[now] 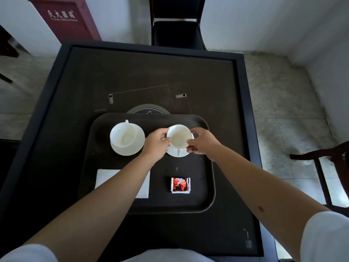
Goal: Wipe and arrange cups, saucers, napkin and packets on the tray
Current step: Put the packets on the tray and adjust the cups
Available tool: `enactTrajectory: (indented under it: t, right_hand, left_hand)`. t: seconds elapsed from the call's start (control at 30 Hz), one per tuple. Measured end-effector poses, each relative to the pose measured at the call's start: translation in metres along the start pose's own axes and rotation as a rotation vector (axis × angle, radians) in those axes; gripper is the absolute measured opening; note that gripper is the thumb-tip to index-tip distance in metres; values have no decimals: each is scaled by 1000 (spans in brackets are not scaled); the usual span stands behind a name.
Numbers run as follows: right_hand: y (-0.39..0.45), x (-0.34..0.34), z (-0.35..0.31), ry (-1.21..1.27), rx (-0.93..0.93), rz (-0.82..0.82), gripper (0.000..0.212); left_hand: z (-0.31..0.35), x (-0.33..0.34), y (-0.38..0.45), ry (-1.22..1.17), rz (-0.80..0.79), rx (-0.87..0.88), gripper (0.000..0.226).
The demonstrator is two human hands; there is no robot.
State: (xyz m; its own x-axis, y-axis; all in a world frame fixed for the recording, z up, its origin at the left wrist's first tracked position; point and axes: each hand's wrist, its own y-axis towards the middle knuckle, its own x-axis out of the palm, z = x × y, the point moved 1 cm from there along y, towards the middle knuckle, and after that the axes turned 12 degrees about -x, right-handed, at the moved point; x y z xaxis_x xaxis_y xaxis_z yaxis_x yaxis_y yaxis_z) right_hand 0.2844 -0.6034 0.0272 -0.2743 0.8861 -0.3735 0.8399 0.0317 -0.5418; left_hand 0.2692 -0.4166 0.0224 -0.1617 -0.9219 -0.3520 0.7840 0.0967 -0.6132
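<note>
On the tray [206, 186], the left hand [155, 143] and right hand [203, 142] grip the right cup [178, 138] above its saucer [177, 153], handle pointing nearward. Nearer lies a red packet [180, 185] with a cup logo; its print is unreadable.

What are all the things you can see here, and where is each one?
tray: 1, black, on table
table: 1, black, centre
left cup: 1, white, on its saucer, tray's far left
left saucer: 1, white
right cup: 1, white, held over its saucer
right saucer: 1, white
napkin: 1, white, tray's near left
packet: 1, red-black, tray's near middle
chairs: 2, dark, beyond table and right
red cabinet: 1, far left
left hand: grips right cup
right hand: grips right cup
</note>
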Motion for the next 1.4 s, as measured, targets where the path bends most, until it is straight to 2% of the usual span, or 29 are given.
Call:
enactTrajectory:
  t: [0.1,0.3,0.4,0.57,0.73,0.9,1.0,1.1,1.27,1.4]
  right_hand:
    - [-2,-1,0,-11,-34,-4,37]
    - [-7,5,6,0,-84,2,40]
    - [-8,9,6,-99,-134,0,42]
    - [-11,11,5,-108,-140,8,45]
    - [-26,9,5,-225,-173,63,74]
    - [-48,15,3,-548,-301,82,93]
    - [-63,26,-10,-795,-445,69,100]
    - [-71,46,-27,-991,-570,-8,108]
    - [-74,84,-54,-1080,-611,-92,114]
    - [-72,111,-70,-1077,-643,-106,113]
  left_hand:
    - [0,-1,-3,76,-36,52,41]
    - [-5,2,-10,68,20,65,40]
    - [-10,4,-11,29,9,60,40]
    - [-12,3,-10,44,-18,62,42]
    - [-10,-3,-17,28,-51,-40,69]
    - [-12,-19,-42,190,75,90,69]
    - [-19,-38,-61,278,149,162,70]
    - [-30,-59,-76,450,227,201,71]
    - [-50,-98,-86,695,339,165,77]
    - [-57,-130,-88,768,384,114,82]
